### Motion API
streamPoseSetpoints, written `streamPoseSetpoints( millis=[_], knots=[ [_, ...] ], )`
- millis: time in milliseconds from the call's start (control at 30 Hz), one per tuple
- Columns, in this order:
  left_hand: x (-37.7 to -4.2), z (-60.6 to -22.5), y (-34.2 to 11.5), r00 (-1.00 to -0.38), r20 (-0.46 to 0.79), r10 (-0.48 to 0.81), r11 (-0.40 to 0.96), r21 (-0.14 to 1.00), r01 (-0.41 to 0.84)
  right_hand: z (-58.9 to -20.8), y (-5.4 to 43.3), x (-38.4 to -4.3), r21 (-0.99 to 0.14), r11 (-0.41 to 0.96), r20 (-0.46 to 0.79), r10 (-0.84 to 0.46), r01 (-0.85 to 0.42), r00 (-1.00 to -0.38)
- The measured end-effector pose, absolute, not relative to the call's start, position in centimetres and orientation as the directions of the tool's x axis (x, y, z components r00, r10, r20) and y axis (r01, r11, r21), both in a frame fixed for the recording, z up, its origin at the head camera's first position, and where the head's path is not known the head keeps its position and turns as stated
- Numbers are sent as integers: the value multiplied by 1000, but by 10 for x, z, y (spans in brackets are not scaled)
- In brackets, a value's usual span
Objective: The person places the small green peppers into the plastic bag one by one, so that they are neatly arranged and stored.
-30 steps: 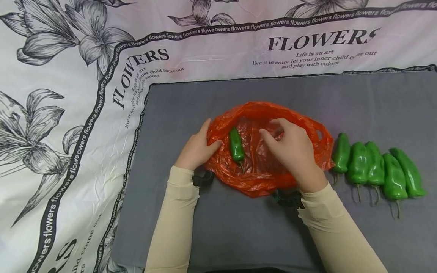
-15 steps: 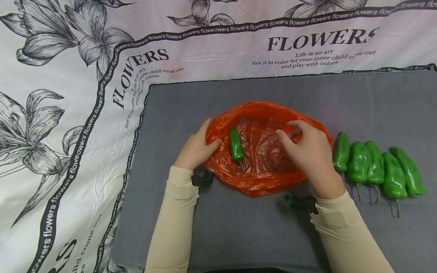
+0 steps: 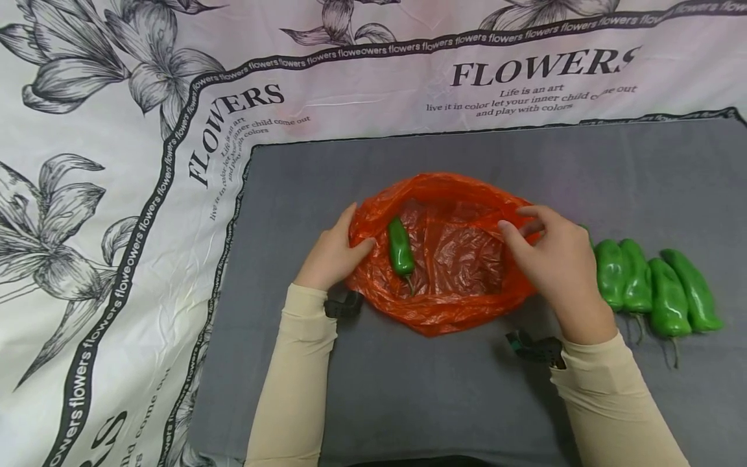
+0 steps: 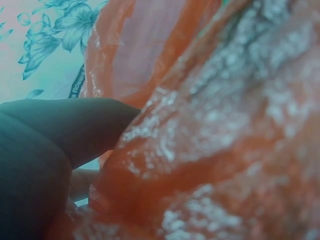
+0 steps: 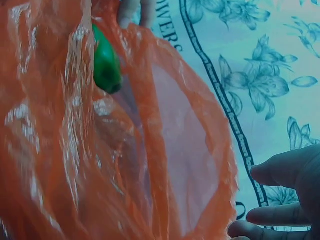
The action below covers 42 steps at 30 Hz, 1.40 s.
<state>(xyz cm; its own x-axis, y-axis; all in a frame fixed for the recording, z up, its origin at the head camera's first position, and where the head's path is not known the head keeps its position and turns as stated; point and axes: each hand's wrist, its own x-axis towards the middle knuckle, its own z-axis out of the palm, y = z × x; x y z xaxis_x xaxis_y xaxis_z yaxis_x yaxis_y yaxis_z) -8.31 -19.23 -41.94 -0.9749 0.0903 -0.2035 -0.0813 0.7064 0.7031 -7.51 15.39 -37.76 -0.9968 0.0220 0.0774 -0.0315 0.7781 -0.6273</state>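
On the grey desk (image 3: 432,395), the red bag (image 3: 434,316) is lying open, its 9 o'clock rim being held lightly between the left hand's (image 3: 331,254) parted thumb and fingers. The right hand (image 3: 557,266), thumb and fingers spread and visibly gripping nothing, is withdrawing from over the mouth to the 3 o'clock rim, which is apparently leaving one green pepper (image 3: 401,248) resting untouched at 9 o'clock inside and bringing the loose peppers (image 3: 669,298) closer. It is masking most of the nearest loose pepper (image 3: 588,235); its rim contact is remaining unclear.
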Motion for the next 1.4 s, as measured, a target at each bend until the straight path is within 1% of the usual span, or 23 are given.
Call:
streamPoseSetpoints(
  millis=[133,300,567,767,967,1167,1400],
  knots=[
    [-83,-419,-192,-976,-199,83,714,696,-81,-375,166,-75,-634,773,69,48,-6,-996],
    [-83,-418,-190,-977,-196,84,715,695,-77,-371,188,-77,-611,791,80,87,20,-993],
    [-83,-420,-190,-977,-198,85,724,686,-76,-372,211,-75,-614,786,40,125,74,-991],
    [-83,-420,-190,-979,-185,86,720,690,-67,-378,220,-71,-607,789,30,144,97,-989],
    [-82,-420,-189,-974,-207,88,722,687,-81,-391,232,-65,-592,795,5,170,134,-986],
    [-79,-418,-191,-977,-206,62,732,674,-96,-402,237,-63,-588,798,-7,158,132,-987],
    [-80,-417,-187,-976,-202,80,735,674,-79,-406,245,-58,-588,792,-33,184,168,-982]
  ],
)
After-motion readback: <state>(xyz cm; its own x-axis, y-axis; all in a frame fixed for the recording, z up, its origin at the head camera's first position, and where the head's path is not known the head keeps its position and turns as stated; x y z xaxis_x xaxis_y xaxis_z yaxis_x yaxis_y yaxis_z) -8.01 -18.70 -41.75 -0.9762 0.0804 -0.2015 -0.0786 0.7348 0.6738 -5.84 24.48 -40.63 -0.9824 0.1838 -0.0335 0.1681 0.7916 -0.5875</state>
